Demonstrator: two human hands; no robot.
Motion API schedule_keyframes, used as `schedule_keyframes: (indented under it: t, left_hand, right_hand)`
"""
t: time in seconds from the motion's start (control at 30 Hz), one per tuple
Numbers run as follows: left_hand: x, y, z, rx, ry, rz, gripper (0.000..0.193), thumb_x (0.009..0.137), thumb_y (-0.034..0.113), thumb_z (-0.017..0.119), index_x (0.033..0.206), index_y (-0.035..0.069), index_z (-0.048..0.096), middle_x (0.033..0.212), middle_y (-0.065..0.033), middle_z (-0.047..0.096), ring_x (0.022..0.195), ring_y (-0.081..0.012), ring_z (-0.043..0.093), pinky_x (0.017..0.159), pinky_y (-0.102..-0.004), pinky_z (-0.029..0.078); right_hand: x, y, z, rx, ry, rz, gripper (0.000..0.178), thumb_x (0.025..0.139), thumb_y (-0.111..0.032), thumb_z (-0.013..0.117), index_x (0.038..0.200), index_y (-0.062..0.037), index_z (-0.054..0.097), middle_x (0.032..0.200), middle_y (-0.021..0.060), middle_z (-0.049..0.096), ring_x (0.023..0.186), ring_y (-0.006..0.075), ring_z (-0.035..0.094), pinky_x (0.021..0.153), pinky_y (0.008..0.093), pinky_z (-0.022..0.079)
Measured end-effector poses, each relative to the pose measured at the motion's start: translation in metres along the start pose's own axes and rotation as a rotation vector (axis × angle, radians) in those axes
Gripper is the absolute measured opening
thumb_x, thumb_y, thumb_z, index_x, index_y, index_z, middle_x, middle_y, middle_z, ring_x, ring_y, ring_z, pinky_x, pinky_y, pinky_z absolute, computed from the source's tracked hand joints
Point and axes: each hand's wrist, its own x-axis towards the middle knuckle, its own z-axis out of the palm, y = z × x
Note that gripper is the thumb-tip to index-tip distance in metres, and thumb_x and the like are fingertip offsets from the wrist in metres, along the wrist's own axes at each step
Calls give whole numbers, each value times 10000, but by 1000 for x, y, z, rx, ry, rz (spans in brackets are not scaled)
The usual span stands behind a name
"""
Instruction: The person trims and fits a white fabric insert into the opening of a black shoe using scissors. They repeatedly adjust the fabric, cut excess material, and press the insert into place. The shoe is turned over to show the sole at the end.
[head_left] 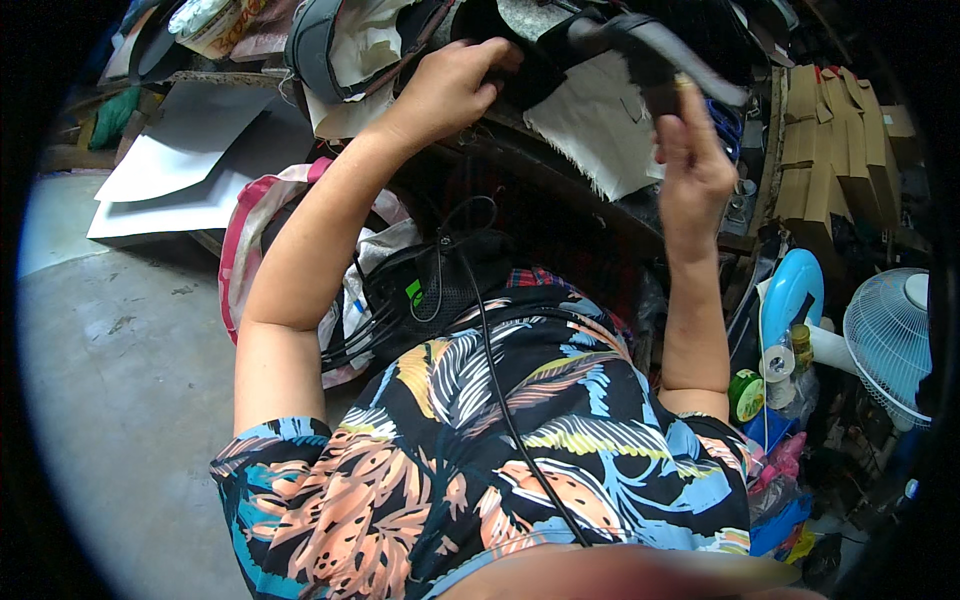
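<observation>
At the bench's edge my left hand (455,88) is closed, its fingertips bent against a piece of black material (535,75) whose shape is lost in shadow. My right hand (693,175) is raised at the right, with thumb and fingers closed on a dark curved piece with a grey edge (690,62). Motion blurs that piece, and its exact kind does not show. Between the hands, an off-white fabric sheet with a frayed edge (595,125) hangs over the bench's front. Beyond my left wrist lies a black-rimmed curved piece with pale lining (365,45).
White sheets (180,150) lie at the left, above the grey floor (110,370). A pink-edged bag (240,235) and a black bag (455,285) are close to my body. Brown cardboard (825,150) and a blue-white fan (895,335) stand at the right.
</observation>
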Motion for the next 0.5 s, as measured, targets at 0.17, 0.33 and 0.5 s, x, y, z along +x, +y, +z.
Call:
schedule_keyframes:
  t: [0.17, 0.33, 0.5]
  left_hand:
    - [1, -3, 0, 47, 2, -100, 335, 832, -10, 555, 1159, 40, 604, 1058, -191, 676, 1004, -381, 643, 869, -434, 528]
    - [8, -4, 4, -53, 74, -15, 338, 838, -17, 531, 1163, 47, 601, 1004, -210, 659, 961, -411, 635, 855, -458, 522]
    - [10, -1, 3, 210, -6, -175, 373, 841, -32, 482, 1195, 30, 583, 1036, -213, 670, 992, -418, 636, 866, -461, 524]
  right_hand:
    - [5, 6, 11, -295, -174, -30, 328, 961, -419, 593, 1188, -213, 708, 864, 120, 717, 757, 292, 711, 614, 350, 565]
    - [11, 8, 16, 21, 51, -30, 312, 968, -389, 597, 1206, -216, 702, 968, 125, 728, 786, 283, 717, 637, 346, 562]
    - [8, 1, 27, -325, -200, 18, 351, 955, -435, 587, 1215, -217, 676, 852, 143, 706, 732, 340, 690, 628, 408, 547]
